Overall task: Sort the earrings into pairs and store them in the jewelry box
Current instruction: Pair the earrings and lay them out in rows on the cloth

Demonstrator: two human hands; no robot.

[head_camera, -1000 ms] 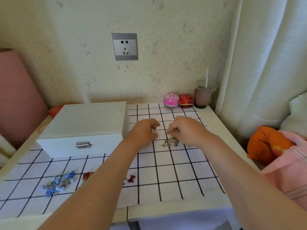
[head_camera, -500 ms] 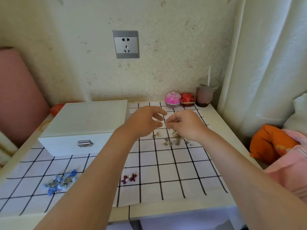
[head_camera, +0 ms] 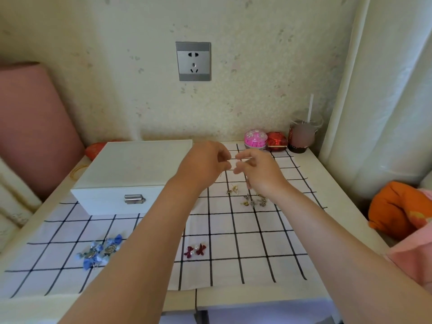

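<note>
Just right of the closed white jewelry box's far corner, the left hand and right hand hover above the bench, fingertips curled toward each other and nearly meeting. Whether either pinches an earring is too small to tell. Gold earrings lie heaped on the checked cloth right of the box, red bow earrings in front of it to the right, and blue earrings directly in front.

A home, likely a bedroom: a small cloth-covered surface against a papered wall with a socket. A white curtain hangs right (orange fabric heaped beside it), a pink cushion left.
</note>
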